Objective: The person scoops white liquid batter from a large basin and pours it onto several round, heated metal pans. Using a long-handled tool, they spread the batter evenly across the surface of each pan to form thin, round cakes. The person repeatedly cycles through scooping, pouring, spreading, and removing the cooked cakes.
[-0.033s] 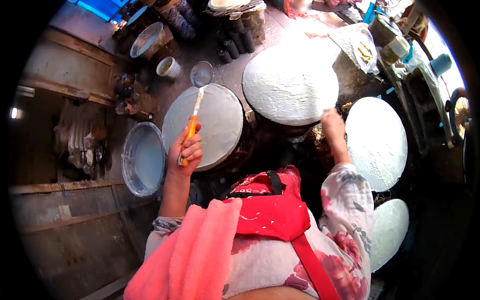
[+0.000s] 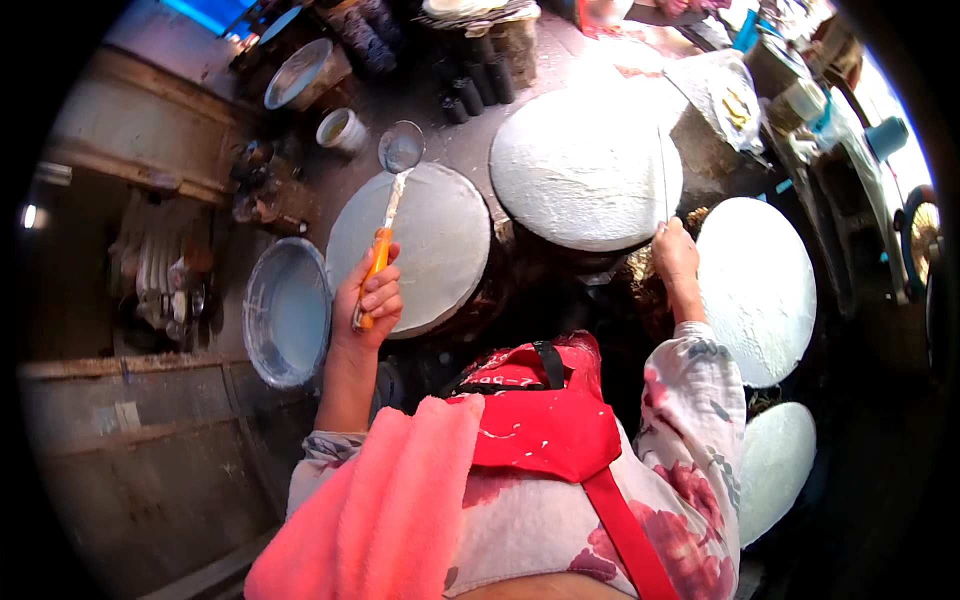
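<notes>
My left hand (image 2: 377, 290) is closed round the orange handle of a ladle (image 2: 386, 240), whose round metal bowl hangs just past the far edge of a round griddle spread with a pale, smooth layer (image 2: 420, 250). With my right hand (image 2: 676, 250) I grip a long thin stick (image 2: 663, 170); it lies across the right side of a second round, covered by a white, bumpy sheet (image 2: 570, 170). Whether the stick is under or over that sheet I cannot tell. A third white round (image 2: 757, 290) lies beside my right hand, and another (image 2: 778, 475) is nearer my body.
A basin of whitish liquid (image 2: 290, 320) stands left of the smooth round. Beyond are a small white bucket (image 2: 342, 131), a bowl (image 2: 298, 75) and dark cylinders (image 2: 475, 90). A plastic bag (image 2: 718, 95) lies at the far right. Wooden cupboards (image 2: 130, 160) line the left side.
My right hand has shifted slightly right and down, and the thin stick above it now shows clearly. The ladle stays held in my left hand.
</notes>
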### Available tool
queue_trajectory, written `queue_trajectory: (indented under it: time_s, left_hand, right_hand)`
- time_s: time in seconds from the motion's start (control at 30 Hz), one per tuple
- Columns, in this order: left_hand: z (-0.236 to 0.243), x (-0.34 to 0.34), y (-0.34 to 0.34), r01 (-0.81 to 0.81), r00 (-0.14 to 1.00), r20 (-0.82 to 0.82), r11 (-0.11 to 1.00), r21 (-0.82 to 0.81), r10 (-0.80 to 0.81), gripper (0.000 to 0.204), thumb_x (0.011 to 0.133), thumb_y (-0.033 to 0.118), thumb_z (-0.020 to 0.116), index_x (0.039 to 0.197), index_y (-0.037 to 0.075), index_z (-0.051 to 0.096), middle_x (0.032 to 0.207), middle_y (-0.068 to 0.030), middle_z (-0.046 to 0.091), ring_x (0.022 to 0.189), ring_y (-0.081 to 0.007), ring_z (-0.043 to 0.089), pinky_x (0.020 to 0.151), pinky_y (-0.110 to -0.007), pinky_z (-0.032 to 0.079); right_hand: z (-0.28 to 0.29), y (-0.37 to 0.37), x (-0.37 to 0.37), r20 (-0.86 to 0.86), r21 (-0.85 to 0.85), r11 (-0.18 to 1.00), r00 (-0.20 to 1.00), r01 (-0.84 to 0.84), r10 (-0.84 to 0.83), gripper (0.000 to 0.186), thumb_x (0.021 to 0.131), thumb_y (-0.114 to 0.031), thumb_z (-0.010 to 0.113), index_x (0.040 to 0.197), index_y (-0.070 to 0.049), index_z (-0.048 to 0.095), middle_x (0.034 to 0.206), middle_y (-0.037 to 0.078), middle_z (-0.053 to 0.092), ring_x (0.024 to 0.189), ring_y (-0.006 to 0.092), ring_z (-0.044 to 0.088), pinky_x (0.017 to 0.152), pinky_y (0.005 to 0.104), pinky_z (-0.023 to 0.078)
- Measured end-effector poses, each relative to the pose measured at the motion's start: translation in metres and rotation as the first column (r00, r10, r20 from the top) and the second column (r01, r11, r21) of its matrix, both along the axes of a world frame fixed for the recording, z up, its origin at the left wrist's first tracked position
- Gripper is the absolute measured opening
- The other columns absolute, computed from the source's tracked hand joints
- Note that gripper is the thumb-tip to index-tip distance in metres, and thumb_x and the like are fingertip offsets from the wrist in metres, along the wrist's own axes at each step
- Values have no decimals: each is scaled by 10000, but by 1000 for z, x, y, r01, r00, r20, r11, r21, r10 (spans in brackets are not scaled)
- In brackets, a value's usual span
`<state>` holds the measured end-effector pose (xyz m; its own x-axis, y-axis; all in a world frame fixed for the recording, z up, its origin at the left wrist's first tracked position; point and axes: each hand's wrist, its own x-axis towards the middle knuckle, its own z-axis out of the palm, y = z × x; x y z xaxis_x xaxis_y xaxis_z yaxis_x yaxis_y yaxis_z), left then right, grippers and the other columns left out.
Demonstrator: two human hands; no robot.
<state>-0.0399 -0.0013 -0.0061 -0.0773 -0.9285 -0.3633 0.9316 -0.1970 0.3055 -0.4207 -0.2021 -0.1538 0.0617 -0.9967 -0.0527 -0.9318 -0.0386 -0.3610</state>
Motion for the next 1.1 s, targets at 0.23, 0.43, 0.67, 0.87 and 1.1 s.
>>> queue_trajectory:
  time_s: [0.23, 0.43, 0.67, 0.87, 1.1]
  left_hand:
    - [20, 54, 59, -189, 980, 62, 982, -25, 190, 311, 993, 224, 414, 1146, -45, 448, 623, -3, 417, 411, -66, 414, 404, -216, 369]
    - [9, 115, 128, -343, 932, 126, 939, 9, 339, 281, 983, 206, 434, 1118, -38, 466, 626, 3, 425, 418, -59, 422, 416, -201, 368]
    - [-25, 194, 221, -524, 847, 130, 850, 48, 515, 269, 972, 192, 455, 1099, -45, 482, 628, 19, 418, 429, -52, 401, 411, -196, 346]
    - [-56, 260, 306, -611, 792, 97, 784, 110, 603, 278, 975, 201, 441, 1101, -41, 498, 620, 24, 417, 443, -63, 404, 408, -212, 338]
    - [-82, 325, 375, -605, 794, 59, 776, 179, 606, 277, 973, 195, 442, 1078, -51, 515, 623, 22, 412, 434, -59, 388, 404, -208, 340]
  right_hand:
    - [19, 27, 38, 129, 95, 994, 991, -48, 35, 271, 921, -286, 424, 884, -50, 553, 848, 251, 634, 821, 423, 613, 718, 527, 459]
    - [-7, 87, 94, -31, 53, 897, 897, -439, 441, 202, 907, -279, 523, 895, -81, 485, 694, 210, 613, 700, 424, 610, 621, 530, 453]
    - [23, 188, 258, 93, -22, 629, 625, -777, 775, 250, 858, -283, 615, 867, -74, 479, 677, 165, 607, 621, 390, 610, 532, 492, 456]
    - [2, 223, 343, -223, 64, 377, 355, -924, 908, 117, 859, -142, 508, 917, -42, 489, 768, 125, 605, 659, 301, 650, 591, 412, 514]
    - [8, 246, 358, -352, 135, 394, 328, -909, 877, 173, 822, -135, 549, 952, -49, 474, 790, 115, 588, 673, 288, 643, 613, 386, 502]
